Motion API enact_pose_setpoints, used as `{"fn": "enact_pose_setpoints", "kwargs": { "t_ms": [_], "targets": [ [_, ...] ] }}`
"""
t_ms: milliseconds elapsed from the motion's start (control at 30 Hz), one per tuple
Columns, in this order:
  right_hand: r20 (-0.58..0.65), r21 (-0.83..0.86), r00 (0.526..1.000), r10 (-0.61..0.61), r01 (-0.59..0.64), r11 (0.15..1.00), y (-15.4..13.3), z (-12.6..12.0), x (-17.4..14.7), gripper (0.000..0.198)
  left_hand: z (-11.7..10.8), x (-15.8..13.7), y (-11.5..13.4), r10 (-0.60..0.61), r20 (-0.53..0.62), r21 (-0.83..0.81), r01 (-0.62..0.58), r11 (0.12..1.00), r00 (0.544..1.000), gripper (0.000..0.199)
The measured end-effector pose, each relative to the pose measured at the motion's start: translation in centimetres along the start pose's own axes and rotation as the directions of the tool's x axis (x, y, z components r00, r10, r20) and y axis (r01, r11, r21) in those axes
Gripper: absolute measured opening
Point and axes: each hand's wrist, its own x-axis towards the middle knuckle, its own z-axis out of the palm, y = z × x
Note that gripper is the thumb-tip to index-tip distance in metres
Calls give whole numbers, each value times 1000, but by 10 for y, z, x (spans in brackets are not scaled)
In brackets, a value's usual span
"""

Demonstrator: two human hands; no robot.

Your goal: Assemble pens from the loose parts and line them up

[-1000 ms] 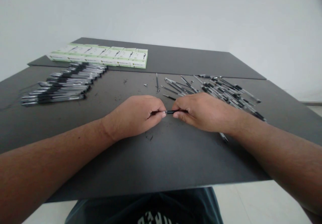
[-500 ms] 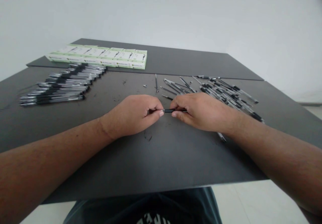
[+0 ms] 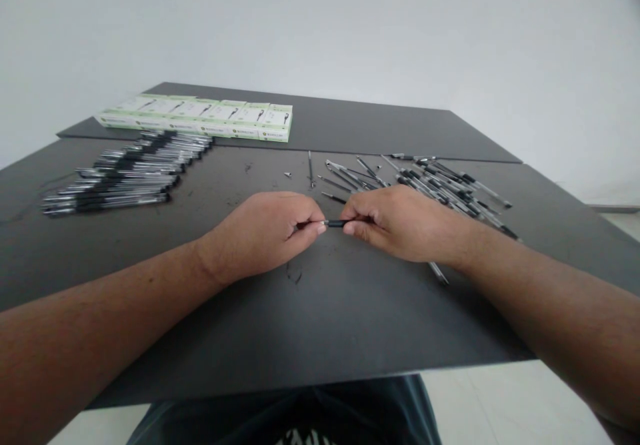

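Between my two hands, low over the table, a black pen (image 3: 336, 223) lies level. My left hand (image 3: 273, 232) pinches its left end between thumb and forefinger, covering the tip there. My right hand (image 3: 400, 224) is closed around the black grip section, and the rest of the pen is hidden in its fingers. Just beyond my right hand lie a loose dark refill (image 3: 333, 198) and several other thin refills and parts (image 3: 345, 176). A heap of pen barrels with black grips (image 3: 440, 188) spreads behind and under my right hand and wrist.
At the left lies a row of several clear pens with black grips (image 3: 120, 172). Behind them stand several white and green boxes (image 3: 245, 130) side by side. A small metallic tip (image 3: 287, 174) and an upright-lying refill (image 3: 311, 168) rest mid-table. The dark table's front edge (image 3: 310, 386) is near my lap.
Both hands keep their grip on the pen in almost the same place. The whole view has shifted slightly, with the table a little lower in the picture.
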Motion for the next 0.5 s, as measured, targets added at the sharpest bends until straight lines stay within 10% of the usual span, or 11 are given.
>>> {"fn": "enact_pose_setpoints", "kwargs": {
  "t_ms": [500],
  "targets": [
    [-91, -92, 995, -40, 31, 995, 8, 8, 0, 16, 2, 3, -5, -75, 10, -63, 76, 995, 997, 32]
  ]
}}
